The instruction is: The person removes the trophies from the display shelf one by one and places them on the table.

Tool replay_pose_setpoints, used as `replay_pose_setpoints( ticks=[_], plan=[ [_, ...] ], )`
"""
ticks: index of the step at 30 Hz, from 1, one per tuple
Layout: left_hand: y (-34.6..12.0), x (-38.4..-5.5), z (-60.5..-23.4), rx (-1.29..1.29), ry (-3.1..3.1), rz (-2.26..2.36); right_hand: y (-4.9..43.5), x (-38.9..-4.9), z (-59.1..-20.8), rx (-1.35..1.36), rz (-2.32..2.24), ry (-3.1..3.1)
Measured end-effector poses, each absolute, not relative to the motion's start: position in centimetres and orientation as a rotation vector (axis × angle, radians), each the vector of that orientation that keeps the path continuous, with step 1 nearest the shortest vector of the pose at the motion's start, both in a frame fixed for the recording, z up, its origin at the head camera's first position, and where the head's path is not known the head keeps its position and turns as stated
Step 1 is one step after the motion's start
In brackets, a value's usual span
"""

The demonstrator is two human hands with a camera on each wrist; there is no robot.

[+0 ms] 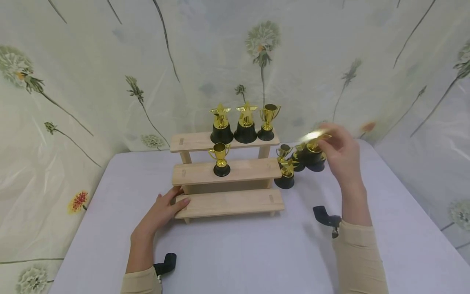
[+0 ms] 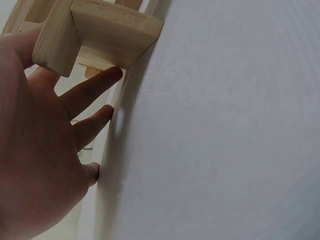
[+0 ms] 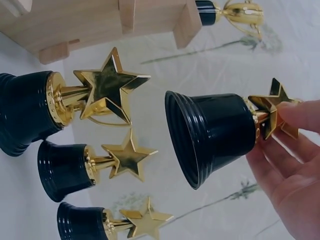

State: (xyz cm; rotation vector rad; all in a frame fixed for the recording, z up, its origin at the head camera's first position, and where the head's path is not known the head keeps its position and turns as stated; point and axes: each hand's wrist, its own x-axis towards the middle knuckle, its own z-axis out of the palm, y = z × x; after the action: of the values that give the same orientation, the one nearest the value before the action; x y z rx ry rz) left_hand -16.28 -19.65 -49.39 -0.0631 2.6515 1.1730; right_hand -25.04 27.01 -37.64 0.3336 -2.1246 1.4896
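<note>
"Beige sleeves (image 1: 361, 257) come nearest, at the bottom of the frame. What's between them?"

"White bench (image 1: 235, 253), a broad stretch, up to the front edge of the wooden stand's lowest step (image 1: 229, 203)."

"And the left hand (image 1: 161, 210)?"

"Thumb laid on that step's left end; its wrist view shows three fingers straight and spread."

"Where's it tight?"

"Right of centre: standing trophies (image 1: 286, 175) just beside the stand's right end. Near them the right hand (image 1: 343, 153) pinches a star trophy (image 3: 212, 122) by its gold star, the black base held apart from the others."

"Room on the steps?"

"Plank shows either side of the middle step's cup trophy (image 1: 220, 153). Top step (image 1: 194, 141): three trophies, centre to right end, plank showing at left."
</note>
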Motion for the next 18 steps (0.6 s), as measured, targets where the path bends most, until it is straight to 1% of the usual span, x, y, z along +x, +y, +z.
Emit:
replay_pose_setpoints(
  ticks=[18],
  plan=[
    [-19.54,-16.16,-49.12,-0.091,2.631,1.169,27.94,-25.31,-37.83,0.179,1.283,-2.342]
  ],
)
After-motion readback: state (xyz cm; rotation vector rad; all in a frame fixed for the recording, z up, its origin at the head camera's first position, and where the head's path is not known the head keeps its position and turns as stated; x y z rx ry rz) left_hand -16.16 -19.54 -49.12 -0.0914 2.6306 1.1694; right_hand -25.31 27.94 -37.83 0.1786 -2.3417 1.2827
